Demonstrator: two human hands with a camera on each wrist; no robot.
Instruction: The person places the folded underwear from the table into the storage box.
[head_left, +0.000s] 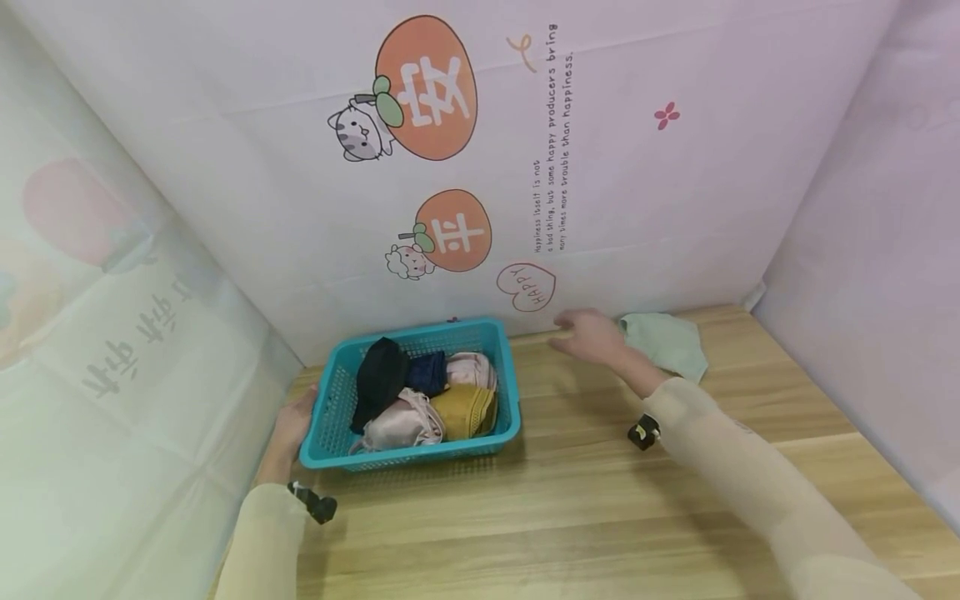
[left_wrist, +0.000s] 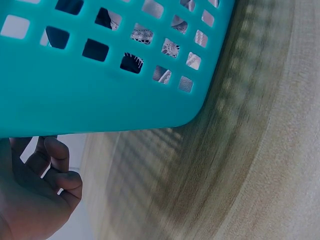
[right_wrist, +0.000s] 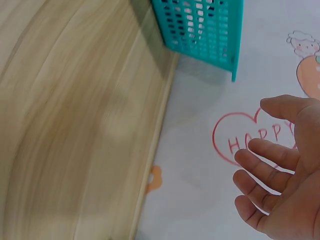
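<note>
A teal plastic basket [head_left: 512,375] with a perforated wall stands on the wooden table against the back sheet. In it lie a black cloth item [head_left: 381,375], a navy folded cloth [head_left: 427,372], a pale pink bundle [head_left: 405,421], another pink folded piece [head_left: 471,369] and a mustard folded cloth [head_left: 463,410]. At the basket's left end, my left hand [head_left: 294,421] grips the rim, its lower fingers [left_wrist: 59,155] curled beside the wall. My right hand [head_left: 592,336] hovers right of the basket near the back sheet, holding nothing, fingers [right_wrist: 267,170] spread and slightly bent.
A pale green cloth [head_left: 666,343] lies at the table's back right, partly behind my right forearm. Printed sheets [head_left: 637,192] wall in the back and both sides. Bare wooden tabletop [head_left: 480,533] extends in front of the basket.
</note>
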